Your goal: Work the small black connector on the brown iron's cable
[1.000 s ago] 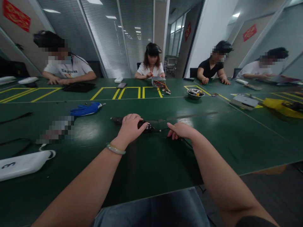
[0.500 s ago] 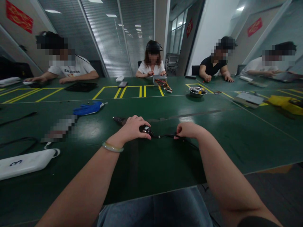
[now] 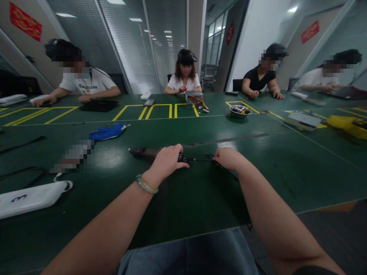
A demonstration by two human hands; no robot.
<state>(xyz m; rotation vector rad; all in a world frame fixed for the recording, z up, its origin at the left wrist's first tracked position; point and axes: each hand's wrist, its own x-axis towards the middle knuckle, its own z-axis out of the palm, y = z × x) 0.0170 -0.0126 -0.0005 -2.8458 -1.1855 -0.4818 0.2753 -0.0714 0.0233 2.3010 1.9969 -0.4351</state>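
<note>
On the green table lies a long dark electric screwdriver (image 3: 147,153), its metal tip pointing left. My left hand (image 3: 168,162) is wrapped over the tool's rear end, thumb toward me, with a pale bangle at the wrist. From that end a black cord (image 3: 197,159) runs right, fairly straight, to my right hand (image 3: 226,157). There the fingers are pinched on the cord; exactly how they grip it is partly hidden by the hand. More of the cord hangs toward me beneath my right wrist.
Left of my hands lie a blue glove (image 3: 107,132), a blurred-out flat device (image 3: 73,156) and a white power bank (image 3: 31,198) marked 3. A metal bowl (image 3: 240,112) with small parts stands farther off. Several people sit across the table, one behind a metal box with wires (image 3: 195,97).
My left hand has shifted right toward the cord end, showing more of the screwdriver. The tool's tip has moved slightly left and nearer me. The cord between the hands looks straighter.
</note>
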